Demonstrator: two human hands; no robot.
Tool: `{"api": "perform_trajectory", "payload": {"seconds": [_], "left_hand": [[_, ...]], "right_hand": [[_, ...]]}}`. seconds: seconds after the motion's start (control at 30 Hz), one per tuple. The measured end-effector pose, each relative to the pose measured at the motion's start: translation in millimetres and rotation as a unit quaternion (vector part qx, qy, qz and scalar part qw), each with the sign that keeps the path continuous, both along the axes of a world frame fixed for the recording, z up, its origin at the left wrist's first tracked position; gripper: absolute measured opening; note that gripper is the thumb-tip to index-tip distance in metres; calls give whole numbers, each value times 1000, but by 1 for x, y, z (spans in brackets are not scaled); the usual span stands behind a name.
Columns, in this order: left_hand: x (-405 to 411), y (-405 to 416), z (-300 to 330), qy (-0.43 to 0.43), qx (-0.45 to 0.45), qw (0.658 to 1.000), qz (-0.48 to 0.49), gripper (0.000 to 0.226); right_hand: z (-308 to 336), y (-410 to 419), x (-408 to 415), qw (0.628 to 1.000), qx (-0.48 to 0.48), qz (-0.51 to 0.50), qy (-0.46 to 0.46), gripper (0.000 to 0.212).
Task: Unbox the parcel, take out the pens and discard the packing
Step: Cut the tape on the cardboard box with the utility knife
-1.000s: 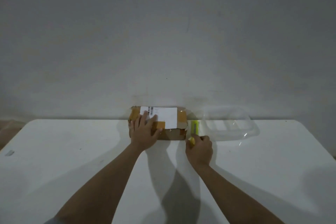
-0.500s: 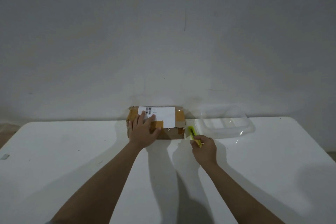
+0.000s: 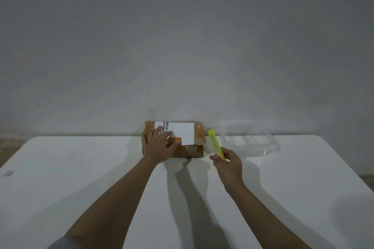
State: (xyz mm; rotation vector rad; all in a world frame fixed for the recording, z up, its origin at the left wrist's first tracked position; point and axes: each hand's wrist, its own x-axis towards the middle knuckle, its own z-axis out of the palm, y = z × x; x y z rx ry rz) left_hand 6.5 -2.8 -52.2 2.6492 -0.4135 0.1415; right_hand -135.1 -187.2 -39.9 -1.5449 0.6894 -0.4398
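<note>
A brown cardboard parcel [image 3: 194, 148] with tan tape and a white shipping label lies at the far edge of the white table [image 3: 81, 178], against the wall. My left hand [image 3: 159, 145] rests flat on the parcel's left top, fingers spread. My right hand [image 3: 228, 166] grips the lower end of a yellow utility knife [image 3: 215, 143], which is lifted off the table just right of the parcel, its tip pointing up and away. The parcel is closed, so nothing inside it shows.
A clear plastic tray [image 3: 257, 143] sits on the table to the right of the knife, close to the wall. A small grey scrap [image 3: 8, 173] lies near the table's left edge. The grey wall stands right behind the parcel.
My right hand picked the yellow knife up from the table beside the parcel and raised it, shifting a little to the right. My left hand stayed on the parcel.
</note>
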Motion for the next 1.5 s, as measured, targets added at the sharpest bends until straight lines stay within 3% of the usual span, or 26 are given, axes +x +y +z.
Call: {"api": "perform_trajectory", "payload": {"seconds": [0.1,0.27,0.43,0.63,0.73,0.83,0.97,1.23,1.5], "left_hand": [[4,2,4,-19,15,1000,5,43],[13,16,5,-18,45,999,25,53],[19,29,1,-10,55,998,43,58],[17,31,-5,1,17,999,31,60],[19,34,-11,-1,-21,1000,10,75],[18,32,-9,48,-43,998,4,71],[19,31,-9,67,-55,996,0,62],[8,31,3,112,-103,988,23,67],[-49,30,29,81,-120,989,22,69]], "right_hand": [[8,6,11,998,-52,34,7,12],[13,22,41,997,-74,1,19,2],[18,30,67,995,-67,-44,53,15],[10,30,81,986,-167,-15,23,26],[-3,28,85,976,-214,-9,29,41],[-11,25,88,971,-231,55,20,56],[-18,25,92,963,-232,134,20,57],[-18,23,85,951,-272,148,20,54],[-3,13,31,940,-309,146,-17,61]]}}
